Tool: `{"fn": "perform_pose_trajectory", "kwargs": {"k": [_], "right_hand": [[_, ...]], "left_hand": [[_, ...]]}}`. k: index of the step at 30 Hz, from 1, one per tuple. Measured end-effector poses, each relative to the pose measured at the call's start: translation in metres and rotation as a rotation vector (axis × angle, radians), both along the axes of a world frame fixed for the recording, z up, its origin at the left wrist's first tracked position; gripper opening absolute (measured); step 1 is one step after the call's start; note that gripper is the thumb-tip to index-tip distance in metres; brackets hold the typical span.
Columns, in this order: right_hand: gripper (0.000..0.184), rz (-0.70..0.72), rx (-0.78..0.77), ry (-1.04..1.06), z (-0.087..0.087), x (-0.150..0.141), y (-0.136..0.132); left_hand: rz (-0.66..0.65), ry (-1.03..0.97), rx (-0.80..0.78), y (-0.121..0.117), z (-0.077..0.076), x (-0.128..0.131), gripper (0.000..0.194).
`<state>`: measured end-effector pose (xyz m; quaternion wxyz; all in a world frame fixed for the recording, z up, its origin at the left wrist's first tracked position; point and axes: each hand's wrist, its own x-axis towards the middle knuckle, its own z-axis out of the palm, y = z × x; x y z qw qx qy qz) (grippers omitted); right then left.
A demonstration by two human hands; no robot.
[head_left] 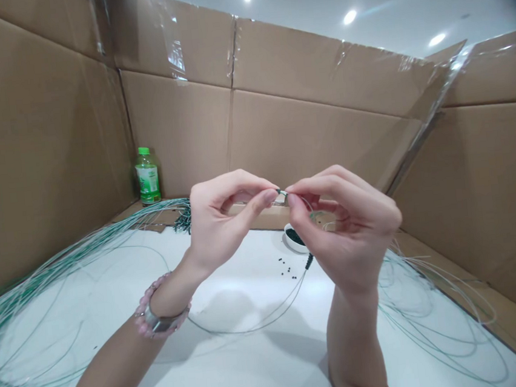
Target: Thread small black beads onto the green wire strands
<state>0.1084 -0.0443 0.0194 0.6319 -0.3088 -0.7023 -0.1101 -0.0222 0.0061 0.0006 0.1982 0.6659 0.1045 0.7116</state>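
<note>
My left hand [226,221] and my right hand [347,227] are raised together above a white table [238,366]. Their fingertips nearly meet around a small dark bead [278,190] on a thin cord, which my left fingertips pinch. My right fingers pinch a thin pale cord [270,319], which droops to the table. A short run of dark beads [309,261] sits on it below my right hand. A small white bowl [294,240] of dark beads stands just beneath my hands, and several loose beads [284,265] lie near it.
Large bundles of green-white cords [45,305] spread across the table's left side, and more loops [439,322] lie on the right. A green-capped plastic bottle [147,177] stands at the back left. Taped cardboard walls [179,128] surround the table. A beaded bracelet [157,312] circles my left wrist.
</note>
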Motion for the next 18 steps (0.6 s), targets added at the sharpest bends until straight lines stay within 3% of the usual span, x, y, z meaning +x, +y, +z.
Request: {"fn": "perform_pose_trajectory", "kwargs": {"k": [7,18], "right_hand": [[0.013,-0.001,-0.003,0.000,-0.0009,-0.0002,0.0009],[0.015,-0.086,0.002,-0.128,0.0018,0.0065,-0.0030]], "left_hand": [[0.002,0.013,0.024,0.0002,-0.0004,-0.0002,0.005],[0.149,0.125,0.124,0.0000,0.0028,-0.0075,0.007]]}}
